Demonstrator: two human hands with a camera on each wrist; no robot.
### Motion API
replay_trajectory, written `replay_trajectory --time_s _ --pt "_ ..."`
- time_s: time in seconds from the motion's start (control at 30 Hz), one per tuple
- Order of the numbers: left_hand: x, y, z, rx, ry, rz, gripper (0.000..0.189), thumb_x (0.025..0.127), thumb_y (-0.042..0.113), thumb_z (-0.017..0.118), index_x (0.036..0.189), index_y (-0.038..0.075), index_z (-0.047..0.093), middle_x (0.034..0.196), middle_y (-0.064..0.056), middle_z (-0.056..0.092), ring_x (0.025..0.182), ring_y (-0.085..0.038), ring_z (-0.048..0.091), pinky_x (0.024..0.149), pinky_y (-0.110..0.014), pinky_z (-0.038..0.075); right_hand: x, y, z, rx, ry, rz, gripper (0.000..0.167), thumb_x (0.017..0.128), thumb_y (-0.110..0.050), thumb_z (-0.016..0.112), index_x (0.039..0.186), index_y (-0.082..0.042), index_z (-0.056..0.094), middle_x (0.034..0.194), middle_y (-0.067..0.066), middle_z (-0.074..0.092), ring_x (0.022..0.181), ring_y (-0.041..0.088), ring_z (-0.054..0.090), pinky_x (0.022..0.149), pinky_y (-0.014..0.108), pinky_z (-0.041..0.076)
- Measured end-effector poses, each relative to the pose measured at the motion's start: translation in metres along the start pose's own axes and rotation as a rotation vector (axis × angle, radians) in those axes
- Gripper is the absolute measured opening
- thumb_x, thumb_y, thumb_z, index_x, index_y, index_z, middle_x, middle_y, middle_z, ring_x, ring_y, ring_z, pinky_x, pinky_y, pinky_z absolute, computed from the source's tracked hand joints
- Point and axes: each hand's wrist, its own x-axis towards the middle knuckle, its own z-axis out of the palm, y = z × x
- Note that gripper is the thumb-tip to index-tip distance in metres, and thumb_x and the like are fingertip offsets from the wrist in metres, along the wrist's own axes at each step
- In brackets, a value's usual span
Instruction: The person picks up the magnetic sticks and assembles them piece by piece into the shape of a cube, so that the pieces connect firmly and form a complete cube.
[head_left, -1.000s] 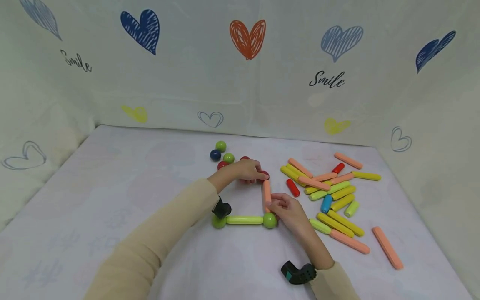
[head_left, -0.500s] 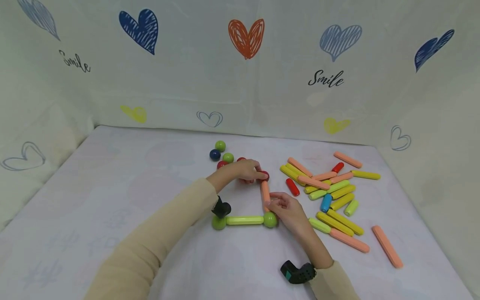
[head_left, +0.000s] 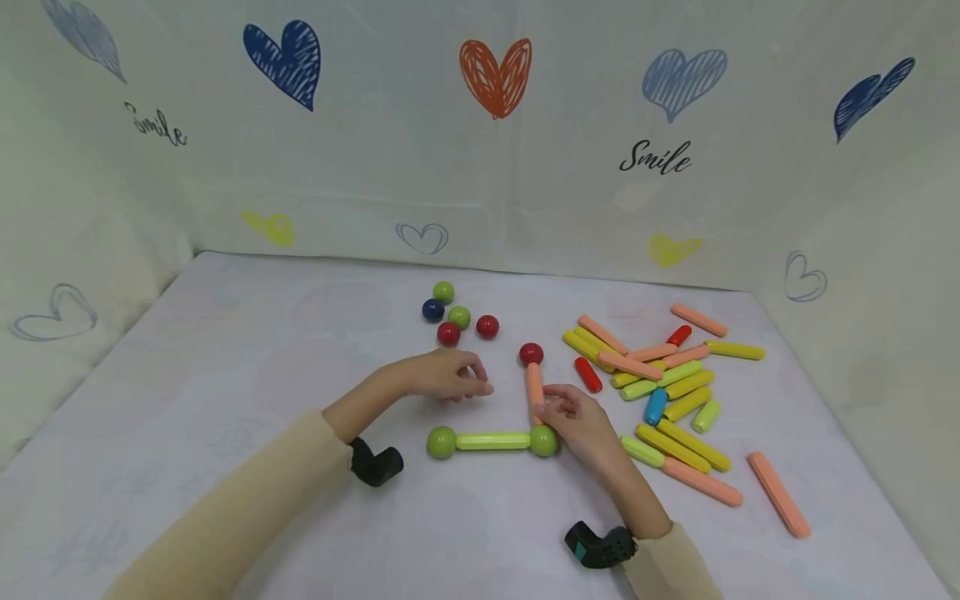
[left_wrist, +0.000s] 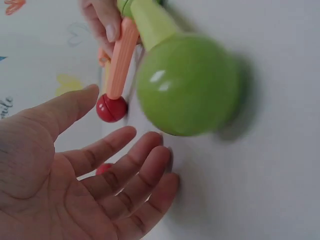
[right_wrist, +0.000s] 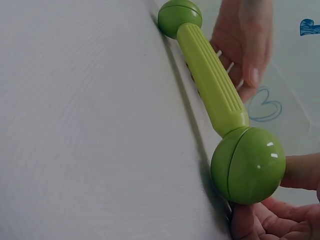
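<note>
My right hand [head_left: 583,423] pinches the lower part of an orange stick [head_left: 534,385], close to a green ball [head_left: 543,441]. On the stick's far end sits a red ball [head_left: 531,354]. From that same green ball a lime stick [head_left: 492,441] runs left to a second green ball [head_left: 441,442], so the joined parts form an L on the table. My left hand [head_left: 442,374] hovers left of the orange stick and holds nothing; in the left wrist view its fingers are spread and relaxed, with the second green ball [left_wrist: 187,85] in front of them.
Behind my left hand lie loose balls: a dark blue one [head_left: 432,310], red ones [head_left: 487,326] and green ones [head_left: 443,292]. A pile of yellow, orange, lime, red and blue sticks [head_left: 660,375] covers the right side. One orange stick [head_left: 778,495] lies apart at far right.
My left hand has let go of the red ball at the orange stick's far end and moved left and nearer. My right hand keeps its place on the stick.
</note>
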Motion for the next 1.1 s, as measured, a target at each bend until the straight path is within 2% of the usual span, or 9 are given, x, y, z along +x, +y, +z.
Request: replay_trajectory --time_s 0.17,0.27,0.37,0.5,0.6,0.7,0.9,1.1 --pt "-0.031 -0.021 0.012 -0.082 -0.002 0.067 0.035 0.084 0.034 0.067 0.112 0.014 0.059 0.088 0.002 0.060 0.080 -0.012 0.053 0.070 -0.025 0.043 -0.003 0.000 -0.004 -0.047 -0.007 -0.026 0.043 0.089 -0.023 0.062 0.128 -0.008 0.050 0.086 0.005 0.060 0.069 0.015 0.050 0.060 0.021 0.043" --pt "-0.048 -0.029 0.022 -0.149 0.021 0.103 0.038 0.081 0.031 0.071 0.113 0.015 0.059 0.092 0.002 0.060 0.083 -0.013 0.054 0.074 -0.027 0.044 -0.005 -0.001 -0.006 -0.081 -0.014 -0.039 0.045 0.089 -0.021 0.062 0.129 -0.007 0.048 0.085 0.006 0.060 0.068 0.015 0.051 0.060 0.022 0.043" --pt "-0.063 -0.034 0.034 -0.182 0.078 0.127 0.039 0.079 0.029 0.073 0.114 0.017 0.059 0.096 0.003 0.059 0.084 -0.013 0.054 0.075 -0.028 0.044 -0.007 -0.003 -0.008 -0.098 -0.029 -0.033 0.047 0.088 -0.020 0.063 0.131 -0.007 0.047 0.084 0.006 0.058 0.068 0.016 0.051 0.061 0.023 0.044" --pt "-0.076 -0.034 0.052 -0.166 0.184 0.141 0.038 0.080 0.029 0.072 0.113 0.018 0.059 0.095 0.005 0.056 0.084 -0.012 0.050 0.073 -0.025 0.043 -0.007 -0.006 -0.009 -0.122 -0.049 -0.016 0.050 0.087 -0.020 0.064 0.131 -0.006 0.045 0.083 0.006 0.056 0.068 0.016 0.050 0.061 0.024 0.045" --pt "-0.081 -0.033 0.060 -0.156 0.255 0.137 0.033 0.080 0.028 0.072 0.110 0.019 0.061 0.092 0.006 0.055 0.084 -0.012 0.048 0.071 -0.023 0.042 -0.007 -0.008 -0.009 -0.136 -0.052 -0.014 0.050 0.087 -0.021 0.064 0.131 -0.006 0.046 0.082 0.006 0.056 0.067 0.016 0.050 0.061 0.024 0.044" --pt "-0.083 -0.032 0.064 -0.154 0.295 0.131 0.029 0.080 0.026 0.072 0.106 0.020 0.062 0.090 0.007 0.054 0.083 -0.012 0.048 0.070 -0.022 0.041 -0.008 -0.008 -0.009 -0.144 -0.069 -0.010 0.050 0.087 -0.021 0.064 0.130 -0.005 0.046 0.081 0.006 0.056 0.067 0.016 0.050 0.061 0.024 0.044" --pt "-0.084 -0.034 0.067 -0.160 0.303 0.139 0.026 0.081 0.027 0.071 0.104 0.022 0.061 0.087 0.007 0.052 0.082 -0.012 0.047 0.069 -0.022 0.041 -0.011 -0.008 -0.013 -0.163 -0.095 -0.006 0.054 0.086 -0.024 0.065 0.131 -0.003 0.044 0.083 0.006 0.058 0.067 0.015 0.053 0.063 0.025 0.047" --pt "-0.082 -0.035 0.066 -0.176 0.293 0.140 0.025 0.080 0.026 0.072 0.103 0.021 0.061 0.086 0.007 0.052 0.081 -0.012 0.047 0.069 -0.022 0.041 -0.010 -0.009 -0.035 -0.211 -0.036 -0.044 0.055 0.089 -0.028 0.061 0.134 -0.002 0.041 0.098 0.011 0.060 0.079 0.018 0.056 0.067 0.024 0.046"
